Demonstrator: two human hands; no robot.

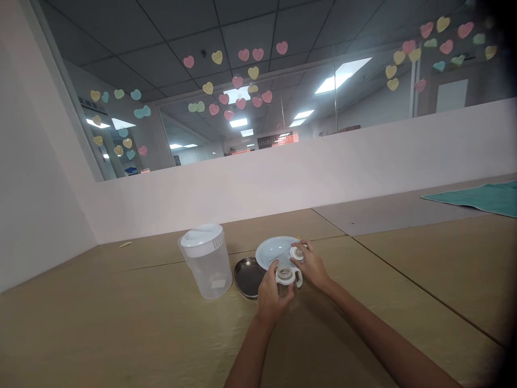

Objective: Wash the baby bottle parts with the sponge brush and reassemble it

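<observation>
My left hand (270,297) is wrapped round a small clear bottle (285,275) with a white collar and a looped side handle. The bottle's mouth is uncovered and faces up toward me. In my right hand (314,265), just above and to the right of the bottle, is a round white cap (297,253), pinched between the fingers and apart from the mouth. Behind both hands lies a pale blue plate (271,249), partly covered by them. A round dark metal dish (245,278) sits left of the bottle, its right side hidden by my left hand.
A translucent pitcher (213,275) with a white lid stands left of the metal dish. The tan tabletop (141,318) has seams and meets a white wall (250,188) below a window. A green cloth (480,196) lies at the far right.
</observation>
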